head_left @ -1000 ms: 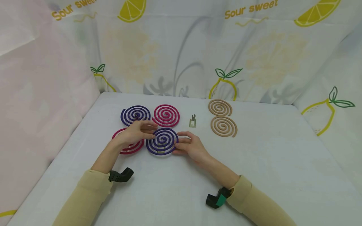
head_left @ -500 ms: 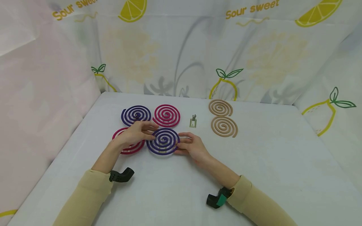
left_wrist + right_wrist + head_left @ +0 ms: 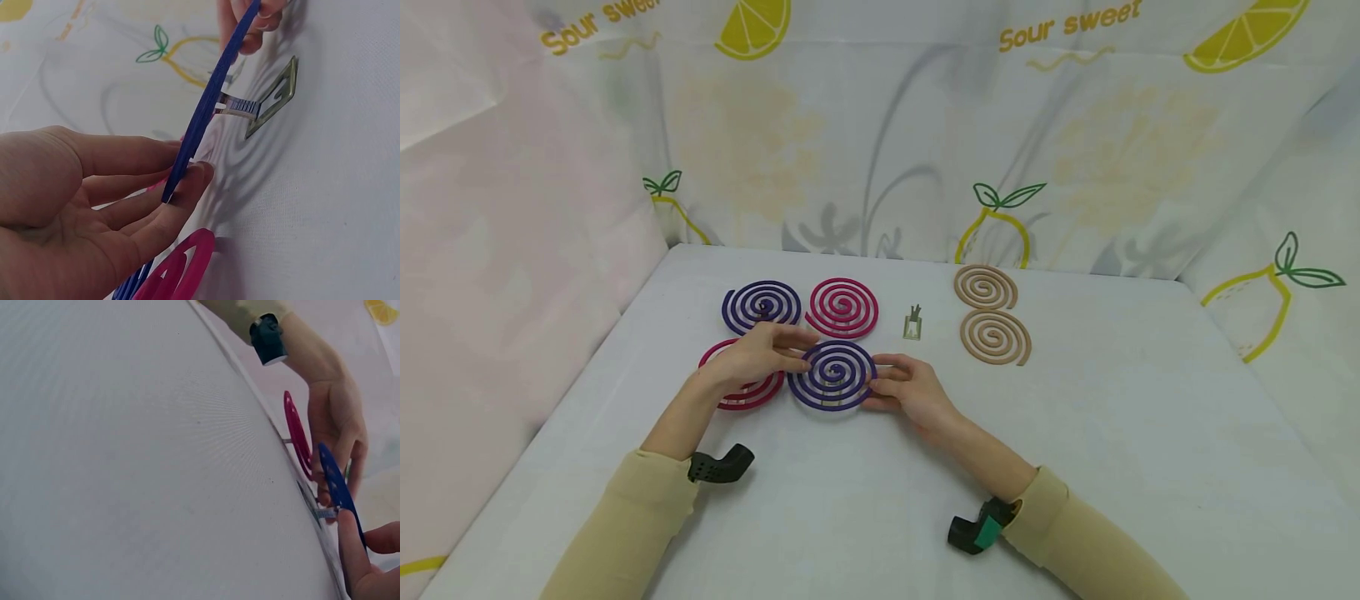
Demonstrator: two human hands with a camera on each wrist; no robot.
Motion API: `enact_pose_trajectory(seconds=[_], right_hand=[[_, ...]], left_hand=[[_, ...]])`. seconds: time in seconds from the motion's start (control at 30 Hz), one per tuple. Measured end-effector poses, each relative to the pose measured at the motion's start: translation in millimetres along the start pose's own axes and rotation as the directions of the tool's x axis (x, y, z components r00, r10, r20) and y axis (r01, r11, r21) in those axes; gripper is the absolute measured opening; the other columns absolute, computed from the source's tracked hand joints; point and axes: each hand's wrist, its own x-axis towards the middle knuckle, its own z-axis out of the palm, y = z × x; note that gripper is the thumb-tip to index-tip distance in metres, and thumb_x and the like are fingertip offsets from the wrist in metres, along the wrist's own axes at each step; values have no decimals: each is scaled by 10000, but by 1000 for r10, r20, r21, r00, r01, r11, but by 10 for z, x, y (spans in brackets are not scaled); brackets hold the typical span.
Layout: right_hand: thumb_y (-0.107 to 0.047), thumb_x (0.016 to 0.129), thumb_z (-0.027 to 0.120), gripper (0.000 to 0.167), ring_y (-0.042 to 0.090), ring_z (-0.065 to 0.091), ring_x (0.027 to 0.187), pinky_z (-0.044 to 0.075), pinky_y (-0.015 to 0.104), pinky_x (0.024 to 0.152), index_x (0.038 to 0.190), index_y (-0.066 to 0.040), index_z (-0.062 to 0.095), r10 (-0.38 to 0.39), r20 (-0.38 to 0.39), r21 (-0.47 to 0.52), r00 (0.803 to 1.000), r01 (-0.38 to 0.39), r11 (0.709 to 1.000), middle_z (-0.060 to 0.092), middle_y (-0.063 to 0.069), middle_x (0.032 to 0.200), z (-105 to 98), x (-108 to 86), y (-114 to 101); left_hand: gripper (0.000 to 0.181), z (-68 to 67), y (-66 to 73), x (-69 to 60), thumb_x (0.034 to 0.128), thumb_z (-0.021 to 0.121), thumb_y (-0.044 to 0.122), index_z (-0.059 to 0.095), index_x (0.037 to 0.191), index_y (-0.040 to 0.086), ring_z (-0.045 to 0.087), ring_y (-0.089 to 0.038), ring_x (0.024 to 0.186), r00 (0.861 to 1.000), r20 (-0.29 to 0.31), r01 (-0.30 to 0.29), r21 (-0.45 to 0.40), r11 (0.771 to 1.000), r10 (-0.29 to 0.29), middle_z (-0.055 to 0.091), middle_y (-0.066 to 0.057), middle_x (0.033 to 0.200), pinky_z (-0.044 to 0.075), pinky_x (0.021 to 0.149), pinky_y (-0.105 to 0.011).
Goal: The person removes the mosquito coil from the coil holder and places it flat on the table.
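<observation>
In the head view, a purple mosquito coil [image 3: 836,370] lies level between both hands, raised on a small metal stand [image 3: 240,105] that the left wrist view shows beneath its centre. My left hand [image 3: 754,358] pinches the coil's left rim, thumb above and fingers below. On the opposite rim, my right hand [image 3: 917,394] pinches the coil between thumb and fingers. Under my left wrist is a red coil [image 3: 745,406], partly hidden. Behind the hands sit another purple coil [image 3: 765,305] and a pinkish-red coil [image 3: 843,304].
A bare metal stand [image 3: 914,313] with upright prongs sits right of the pinkish-red coil. Two tan coils [image 3: 993,336] lie farther right, one behind the other. The white table [image 3: 850,508] ends at a lemon-printed cloth [image 3: 880,125] at the back.
</observation>
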Motion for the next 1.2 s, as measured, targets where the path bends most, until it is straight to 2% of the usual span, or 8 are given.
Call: enact_pose_trajectory(seconds=[0.13, 0.37, 0.73, 1.2], right_hand=[[111, 950, 535, 434, 171, 700, 880, 614, 337, 816, 1378, 106, 462, 5, -9, -2, 1000, -5, 1000, 606, 329, 1257, 4, 1, -1], [105, 952, 547, 425, 180, 705, 871, 615, 338, 809, 1372, 92, 483, 7, -27, -2, 1000, -7, 1000, 624, 313, 1231, 9, -2, -11], [100, 946, 561, 426, 186, 707, 866, 616, 349, 810, 1368, 72, 505, 10, -42, -4, 999, -10, 1000, 663, 269, 1175, 1, 14, 1], [101, 950, 540, 429, 171, 697, 873, 617, 357, 817, 1376, 66, 504, -20, -28, -8, 999, 20, 1000, 675, 241, 1169, -23, -7, -75]], left_hand=[[471, -2, -8, 6, 941, 643, 23, 519, 1381, -92, 604, -378, 1223, 1000, 3, -10, -7, 1000, 10, 558, -266, 1395, 552, 977, -366], [452, -29, 31, -23, 945, 649, 51, 549, 1368, -71, 607, -362, 1228, 1000, -6, 2, 28, 1000, -2, 582, -238, 1382, 537, 1002, -402], [455, -41, 27, -34, 948, 657, 70, 552, 1371, -61, 666, -269, 1129, 1000, -9, 9, 9, 1000, -9, 597, -239, 1361, 558, 964, -334], [457, -37, 62, -42, 937, 685, 98, 577, 1363, -28, 656, -288, 1154, 999, -34, 4, 1, 1000, -4, 613, -223, 1340, 555, 973, -340]])
